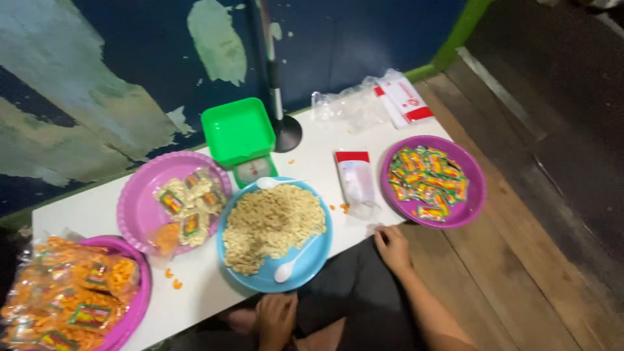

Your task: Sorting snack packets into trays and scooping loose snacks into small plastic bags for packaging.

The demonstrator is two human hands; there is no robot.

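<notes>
My right hand (392, 247) rests on the near edge of the white table (318, 156), fingers loosely curled, holding nothing. It lies just right of a blue plate (318, 258) heaped with pale snack pieces and two white plastic spoons (290, 266). My left hand (276, 318) sits low on my lap below the table edge, fingers bent, nothing in it. A purple plate (473, 195) with small colourful sachets lies just beyond my right hand. A clear packet with a red top (355, 182) lies between the two plates.
A green kitchen scale (240, 133) stands behind the blue plate. A pink plate (140, 195) holds bagged snacks, and another at the left corner (130, 318) holds orange snack bags. Clear plastic bags (370, 101) and a stand base (286, 133) sit at the back. Wooden floor lies to the right.
</notes>
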